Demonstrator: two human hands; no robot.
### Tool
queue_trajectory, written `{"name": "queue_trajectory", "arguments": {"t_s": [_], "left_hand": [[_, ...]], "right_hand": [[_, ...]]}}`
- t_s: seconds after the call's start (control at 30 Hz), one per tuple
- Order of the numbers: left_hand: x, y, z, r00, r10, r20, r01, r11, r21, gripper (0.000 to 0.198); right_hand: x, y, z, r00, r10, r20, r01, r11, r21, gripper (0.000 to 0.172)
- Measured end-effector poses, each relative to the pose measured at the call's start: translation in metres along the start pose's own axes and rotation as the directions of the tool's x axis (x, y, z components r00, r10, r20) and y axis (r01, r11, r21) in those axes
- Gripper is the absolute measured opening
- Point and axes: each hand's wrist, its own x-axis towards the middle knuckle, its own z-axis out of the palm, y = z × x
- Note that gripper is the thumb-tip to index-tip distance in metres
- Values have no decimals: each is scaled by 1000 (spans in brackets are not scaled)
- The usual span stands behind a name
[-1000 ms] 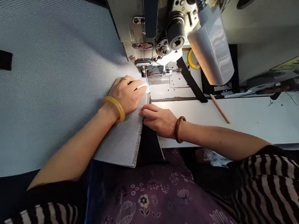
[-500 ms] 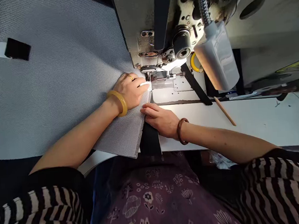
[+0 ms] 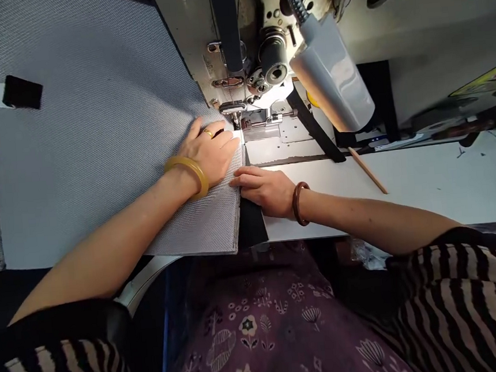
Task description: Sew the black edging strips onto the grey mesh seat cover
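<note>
1. Head view: grey mesh fabric [image 3: 195, 225] lies under the left hand [image 3: 208, 157], its long edge running from the body toward the presser foot [image 3: 235, 114].
2. Left fingers [image 3: 227, 144], held together, press flat on the fabric, nearest the foot.
3. Right hand [image 3: 266, 193], fingers together, rests against that edge on the machine table [image 3: 425, 185].

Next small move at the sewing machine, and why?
Probably ease the grey mesh fabric toward the presser foot with the left hand, while the right hand keeps its edge straight. The left fingertips sit just short of the foot, pressing the fabric flat, and the right fingertips lie along the edge, so both hands seem placed to guide it.
</note>
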Motion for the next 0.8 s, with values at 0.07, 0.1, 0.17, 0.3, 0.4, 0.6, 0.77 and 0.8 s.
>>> {"name": "queue_trajectory", "arguments": {"t_s": [0.07, 0.1, 0.17, 0.3, 0.4, 0.6, 0.77, 0.8], "left_hand": [[-1, 1, -1, 1000, -19, 6, 19, 1000, -19, 36], [-1, 1, -1, 1000, -20, 13, 21, 999, -31, 35], [1, 1, -3, 999, -25, 46, 27, 999, -36, 35], [12, 1, -4, 988, -69, 136, 68, 998, 11, 41], [16, 3, -5, 983, -73, 171, 72, 997, 14, 44], [-26, 14, -37, 951, 44, 306, 6, 987, -160, 53], [-65, 39, -58, 877, 106, 468, -25, 984, -176, 93], [-69, 44, -57, 872, 94, 481, -22, 988, -152, 97]], "right_hand": [[-1, 0, 0, 1000, 13, -12, -13, 1000, 11, 27], [-1, -1, -1, 1000, 14, -16, -14, 1000, 11, 27], [0, -2, -1, 1000, 13, -20, -13, 1000, 11, 26], [2, 0, -1, 999, 46, -4, -46, 999, 4, 27], [2, 1, 0, 998, 62, 16, -62, 998, -5, 30], [-4, -8, -5, 986, 167, 19, -165, 983, -84, 30], [-7, -10, -9, 992, 81, 94, -62, 980, -190, 33], [-6, -9, -8, 995, 25, 97, -4, 976, -217, 33]]}}
